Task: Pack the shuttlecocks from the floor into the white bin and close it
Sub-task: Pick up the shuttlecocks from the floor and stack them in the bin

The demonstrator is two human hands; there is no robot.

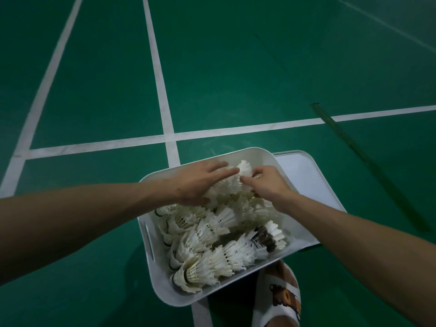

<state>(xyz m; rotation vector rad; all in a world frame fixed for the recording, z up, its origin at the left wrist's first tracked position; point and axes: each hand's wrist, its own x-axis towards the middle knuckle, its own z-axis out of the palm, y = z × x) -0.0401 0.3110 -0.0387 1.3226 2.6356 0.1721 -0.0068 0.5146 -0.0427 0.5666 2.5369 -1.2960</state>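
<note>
Just one bin, two hands, shuttlecocks

Green floor, marked with white lines. Carries a white bin, a flat white lid just beside its far right side, and a sandalled foot at its near edge.

White bin — green floor
</note>
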